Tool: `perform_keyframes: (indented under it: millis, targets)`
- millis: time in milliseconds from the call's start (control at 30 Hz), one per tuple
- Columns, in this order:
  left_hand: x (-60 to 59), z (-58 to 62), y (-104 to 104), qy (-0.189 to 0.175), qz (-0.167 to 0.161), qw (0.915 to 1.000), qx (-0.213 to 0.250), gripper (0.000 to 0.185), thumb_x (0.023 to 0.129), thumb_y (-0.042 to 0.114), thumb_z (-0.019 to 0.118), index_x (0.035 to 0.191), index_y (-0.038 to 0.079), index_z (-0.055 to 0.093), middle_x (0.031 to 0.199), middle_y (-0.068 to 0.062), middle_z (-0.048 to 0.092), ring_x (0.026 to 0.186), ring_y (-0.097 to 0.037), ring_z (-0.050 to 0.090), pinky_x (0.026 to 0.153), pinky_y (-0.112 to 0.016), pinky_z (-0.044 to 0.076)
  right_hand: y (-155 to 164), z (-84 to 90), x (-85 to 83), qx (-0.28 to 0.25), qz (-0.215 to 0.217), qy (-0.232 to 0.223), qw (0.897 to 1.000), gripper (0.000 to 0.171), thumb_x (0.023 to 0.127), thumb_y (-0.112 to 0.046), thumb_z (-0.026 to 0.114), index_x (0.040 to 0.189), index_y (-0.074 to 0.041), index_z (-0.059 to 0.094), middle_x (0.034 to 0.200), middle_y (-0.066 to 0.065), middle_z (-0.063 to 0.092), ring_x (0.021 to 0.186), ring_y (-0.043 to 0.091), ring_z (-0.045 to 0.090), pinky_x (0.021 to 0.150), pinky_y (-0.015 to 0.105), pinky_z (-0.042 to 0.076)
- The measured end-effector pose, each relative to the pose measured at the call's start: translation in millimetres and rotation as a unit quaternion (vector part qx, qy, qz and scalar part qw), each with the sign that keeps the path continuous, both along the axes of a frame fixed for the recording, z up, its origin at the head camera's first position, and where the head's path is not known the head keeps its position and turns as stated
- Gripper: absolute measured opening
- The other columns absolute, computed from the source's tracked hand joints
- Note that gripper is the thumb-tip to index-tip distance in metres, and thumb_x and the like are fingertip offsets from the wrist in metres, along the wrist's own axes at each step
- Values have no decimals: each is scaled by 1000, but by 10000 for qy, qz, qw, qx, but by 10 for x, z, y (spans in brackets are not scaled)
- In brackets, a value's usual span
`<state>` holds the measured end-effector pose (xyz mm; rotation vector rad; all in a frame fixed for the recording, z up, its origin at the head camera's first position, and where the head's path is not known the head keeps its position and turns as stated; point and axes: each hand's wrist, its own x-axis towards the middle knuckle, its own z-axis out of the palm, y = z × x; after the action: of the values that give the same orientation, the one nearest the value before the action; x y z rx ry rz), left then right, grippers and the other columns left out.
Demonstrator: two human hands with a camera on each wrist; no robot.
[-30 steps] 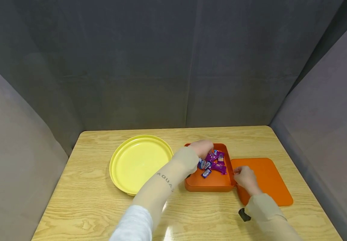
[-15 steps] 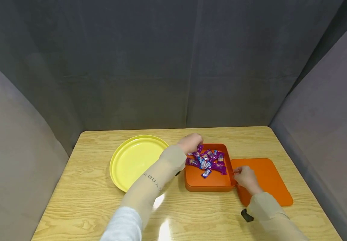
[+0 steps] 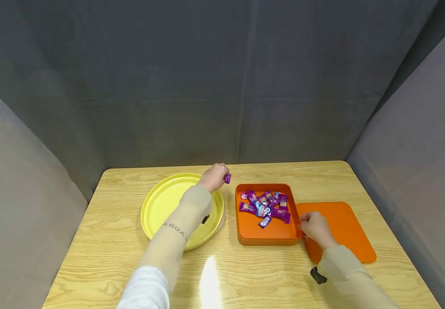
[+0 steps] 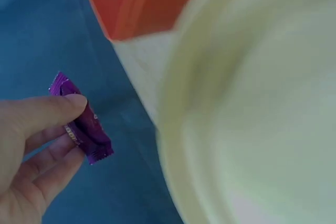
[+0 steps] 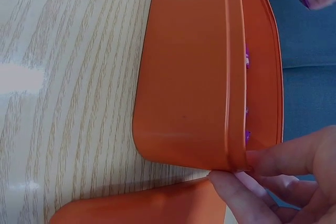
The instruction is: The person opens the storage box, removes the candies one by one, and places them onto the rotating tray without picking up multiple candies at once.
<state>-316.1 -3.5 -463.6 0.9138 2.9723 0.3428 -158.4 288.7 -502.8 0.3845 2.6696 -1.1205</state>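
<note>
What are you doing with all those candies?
A person's left hand pinches one purple candy in the air, by the far rim of the yellow plate and apart from the orange box. More wrapped candies lie in that box. The right hand grips the box's near right corner. The orange lid lies flat on the wooden table beside it. The plate looks empty.
</note>
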Motion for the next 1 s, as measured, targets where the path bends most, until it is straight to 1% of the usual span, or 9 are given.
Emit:
perform_keyframes:
  millis: [167,300,433,533,733,900,1000]
  targets:
    - [-18,-127,-289,-232,438,9986,159,20,77,-12,57,83,4,68,84,-7,58,77,-18,55,66,-26,47,-4,21,9,-62,-21,-28,10000,27,79,7,53,104,18,54,88,24,59,71,29,61,60,37,55]
    - [-41,-243,-522,-523,866,9946,230,21,79,-14,55,81,3,66,84,-7,57,74,-18,51,62,-26,45,6,16,5,-89,29,15,10000,27,79,7,54,103,19,54,85,24,59,69,28,61,59,37,55]
    - [-52,-344,-742,-785,1245,9891,73,23,78,-16,52,79,2,65,86,-9,58,75,-19,51,64,-28,45,14,2,3,-110,13,-7,9999,27,79,6,55,103,19,54,85,23,59,69,27,61,59,36,55]
    - [-51,-420,-885,-873,1439,9857,-11,24,75,-18,51,79,1,65,87,-11,59,75,-21,52,65,-30,45,10,-3,6,-108,-2,-38,9999,27,80,5,55,104,18,55,86,22,60,70,27,61,59,36,55]
    - [-50,-563,-1088,-926,1573,9832,-62,21,72,-15,58,83,2,66,88,-11,60,74,-19,51,65,-30,46,-14,-4,18,-135,-14,-54,9999,28,80,6,52,106,19,54,88,23,60,74,30,62,62,37,55]
    - [-57,-607,-1163,-848,1555,9841,-89,19,71,-13,58,79,2,64,84,-10,58,71,-19,51,62,-30,46,-32,-7,31,-132,13,-43,9999,29,80,7,51,106,19,53,88,23,60,75,31,62,63,38,55]
    - [-57,-627,-1182,-796,1552,9845,-168,17,72,-13,57,78,2,63,82,-10,58,71,-19,52,61,-29,46,-35,-3,37,-120,-14,-51,9999,29,80,6,51,106,19,54,86,22,60,75,30,62,63,38,55]
